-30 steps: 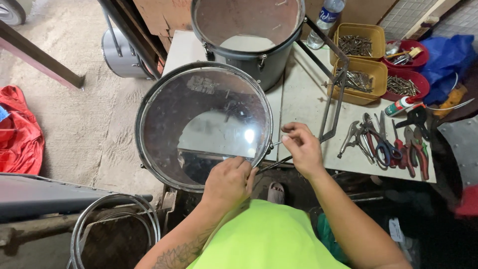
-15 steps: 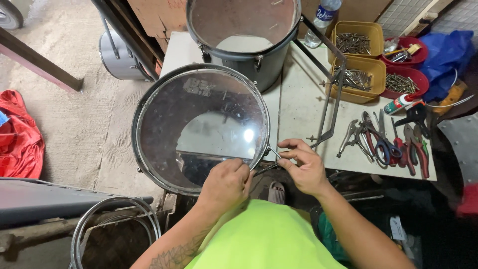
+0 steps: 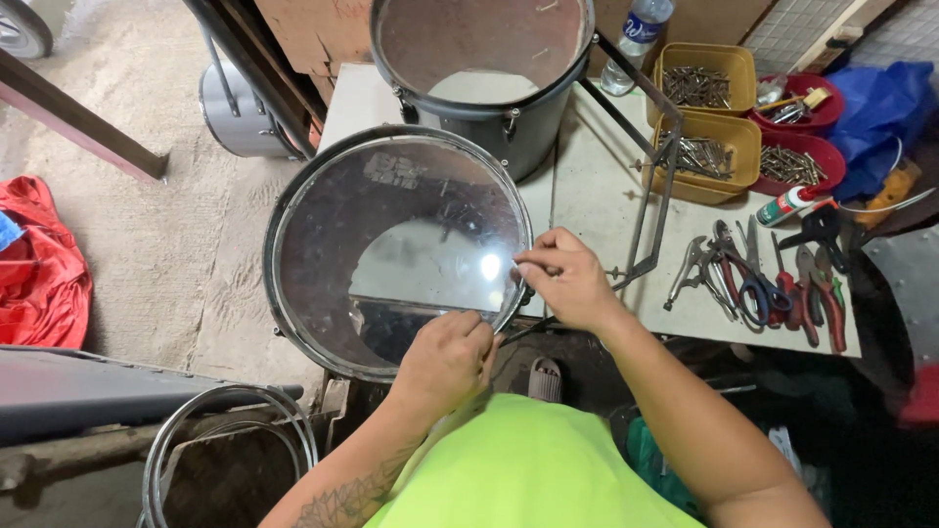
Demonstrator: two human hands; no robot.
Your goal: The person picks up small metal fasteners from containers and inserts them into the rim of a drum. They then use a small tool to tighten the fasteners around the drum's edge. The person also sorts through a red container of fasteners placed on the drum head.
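Right hand [image 3: 567, 279]: fingers [image 3: 533, 256] pinched together on a small fitting at the right rim of the drum [image 3: 396, 249], too small to identify. Moved since a second ago from open air just right of the rim to contact with it; reads as a shift from reaching to working the rim hardware.

Left hand [image 3: 445, 357]: fingers curled and closed at the near rim of the same drum, apparently gripping the hoop; exact hold hidden by the knuckles. Position nearly unchanged over the last second, consistent with steadying.

Drum: clear head facing up, resting on the near left edge of the surface [image 3: 597, 186] and overhanging it toward the floor.

Further out on the surface: second drum shell [image 3: 479, 68], open, just beyond the first; bent metal rod frame [image 3: 650, 186] to the right; pliers and cutters [image 3: 758, 279] laid side by side at the near right; yellow trays [image 3: 709, 117] of screws and red bowls [image 3: 807, 161] of hardware at the far right; small spray can [image 3: 787, 205]; plastic bottle [image 3: 636, 29] at the far edge.

Room: sandy floor at left with red cloth [image 3: 39, 259], grey container [image 3: 240, 108] and loose metal hoop [image 3: 225, 450] at near left.
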